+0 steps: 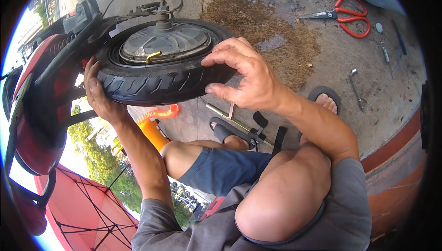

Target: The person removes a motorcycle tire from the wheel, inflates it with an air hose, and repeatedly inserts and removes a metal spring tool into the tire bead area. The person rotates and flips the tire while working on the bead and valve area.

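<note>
Work in hand looks like handling the tyre (pixel 159 85) around its grey hub (pixel 184 43), toward ten o'clock; the next move seems to call for steady two-sided support. The left hand (pixel 105 98) cups the tyre's eight o'clock edge; the right hand (pixel 254 77) arches at three — thumb and fingers spread wide.

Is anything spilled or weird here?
Yes, a big brown stain spreads across the ground beyond the tire. It looks spilled because its edges are ragged and some patches seem wet, but I can't tell what made it.
</note>
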Motion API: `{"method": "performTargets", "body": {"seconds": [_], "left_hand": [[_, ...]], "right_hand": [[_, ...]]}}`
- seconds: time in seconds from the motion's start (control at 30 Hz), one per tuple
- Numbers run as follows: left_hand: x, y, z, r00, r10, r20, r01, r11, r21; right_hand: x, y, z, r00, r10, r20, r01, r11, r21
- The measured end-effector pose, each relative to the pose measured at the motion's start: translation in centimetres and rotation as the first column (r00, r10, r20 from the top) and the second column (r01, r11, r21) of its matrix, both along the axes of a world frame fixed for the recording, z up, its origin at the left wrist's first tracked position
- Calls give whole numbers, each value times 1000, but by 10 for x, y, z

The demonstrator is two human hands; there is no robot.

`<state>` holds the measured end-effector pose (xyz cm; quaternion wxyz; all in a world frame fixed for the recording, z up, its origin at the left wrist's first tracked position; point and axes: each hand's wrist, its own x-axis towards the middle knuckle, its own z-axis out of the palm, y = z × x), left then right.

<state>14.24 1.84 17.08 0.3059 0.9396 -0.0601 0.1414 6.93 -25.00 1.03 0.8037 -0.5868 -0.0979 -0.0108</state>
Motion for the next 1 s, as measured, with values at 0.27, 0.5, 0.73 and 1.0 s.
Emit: {"method": "performTargets", "body": {"seconds": [0.27,0.5,0.73,1.0], "left_hand": [[13,23,-2,999,40,-15,-42,990,-136],[15,35,-5,998,57,-28,-62,972,-226],[18,31,-4,999,37,-15,-39,982,-186],[24,28,-4,998,56,-34,-62,971,-231]], "right_hand": [[14,12,1,994,90,-61,-81,987,136],[24,14,9,984,141,-111,-132,988,82],[47,8,15,965,252,-79,-253,967,-12],[56,7,18,963,260,-65,-264,962,-67]]}}
